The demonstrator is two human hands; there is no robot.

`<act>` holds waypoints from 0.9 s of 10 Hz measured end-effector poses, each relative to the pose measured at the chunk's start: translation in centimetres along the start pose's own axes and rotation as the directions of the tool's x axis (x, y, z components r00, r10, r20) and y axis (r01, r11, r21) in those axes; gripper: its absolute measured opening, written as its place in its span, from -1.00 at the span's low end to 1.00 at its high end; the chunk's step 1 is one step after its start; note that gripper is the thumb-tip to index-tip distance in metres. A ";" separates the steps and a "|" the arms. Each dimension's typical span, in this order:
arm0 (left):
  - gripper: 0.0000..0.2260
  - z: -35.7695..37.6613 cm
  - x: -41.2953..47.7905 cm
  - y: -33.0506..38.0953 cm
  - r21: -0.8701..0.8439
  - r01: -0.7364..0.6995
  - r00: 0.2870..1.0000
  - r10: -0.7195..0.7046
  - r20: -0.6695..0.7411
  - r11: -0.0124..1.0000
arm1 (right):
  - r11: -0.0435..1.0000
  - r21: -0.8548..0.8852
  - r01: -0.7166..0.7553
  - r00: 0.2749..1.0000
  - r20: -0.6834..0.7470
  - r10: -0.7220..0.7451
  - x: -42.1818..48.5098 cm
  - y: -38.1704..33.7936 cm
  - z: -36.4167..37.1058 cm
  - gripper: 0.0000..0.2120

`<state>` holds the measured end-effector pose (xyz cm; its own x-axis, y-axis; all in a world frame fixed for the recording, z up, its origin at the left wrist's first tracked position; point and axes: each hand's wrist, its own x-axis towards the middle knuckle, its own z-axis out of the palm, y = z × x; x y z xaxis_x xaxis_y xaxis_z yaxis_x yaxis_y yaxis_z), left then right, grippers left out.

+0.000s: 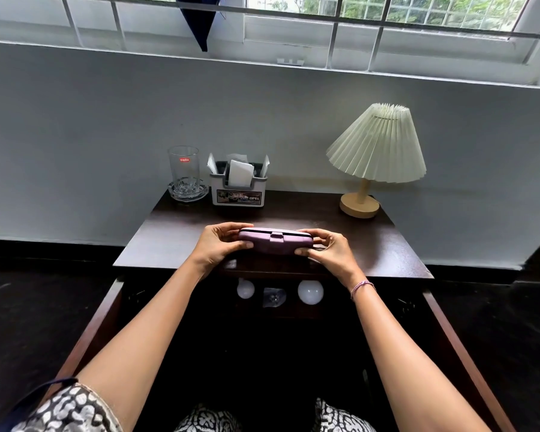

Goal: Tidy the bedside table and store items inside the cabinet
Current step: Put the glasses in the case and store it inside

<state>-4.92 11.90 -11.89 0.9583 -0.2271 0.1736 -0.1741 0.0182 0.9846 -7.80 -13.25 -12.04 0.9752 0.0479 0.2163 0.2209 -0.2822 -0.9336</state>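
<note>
Wall (106,126): plain pale grey, full width, far side.
Window (418,17): far top; barred panes, green foliage outside at right.
Cloth (197,23): dark blue, hanging at the window, left of centre.
Floor (28,300): near-black, left and right.
Table (381,244): dark wood, set against the wall.
Light: daylight from above; pale sheen on the table's far centre.

Purple case (275,242), lid down, clasp facing the camera, held level between left hand (216,248) and right hand (331,254) over the front of the dark bedside table (378,244); cabinet (449,335) open below.
</note>
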 end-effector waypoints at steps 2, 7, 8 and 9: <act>-0.64 0.0 0.0 -0.1 -0.001 -0.001 1.000 0.001 0.003 1.000 | 1.000 -0.014 -0.003 1.000 -0.001 0.003 0.0 -0.1 0.0 -0.60; -0.62 0.0 0.1 0.0 0.001 0.008 1.000 -0.008 0.000 1.000 | 0.999 -0.046 0.010 1.000 -0.008 -0.010 -0.1 -0.2 -0.1 -0.60; -0.62 0.0 0.1 -0.1 0.004 0.010 1.000 -0.010 0.001 1.000 | 0.999 -0.049 0.010 1.000 -0.005 -0.010 -0.1 -0.3 -0.1 -0.60; -0.62 -0.1 0.1 -0.2 0.005 0.014 1.000 -0.014 0.000 1.000 | 0.999 -0.049 0.011 1.000 -0.006 -0.011 -0.1 -0.3 -0.1 -0.60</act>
<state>-4.80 11.93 -12.04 0.9605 -0.2274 0.1603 -0.1622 0.0105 0.9867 -7.95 -13.26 -11.78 0.9725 0.0452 0.2284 0.2304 -0.3281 -0.9161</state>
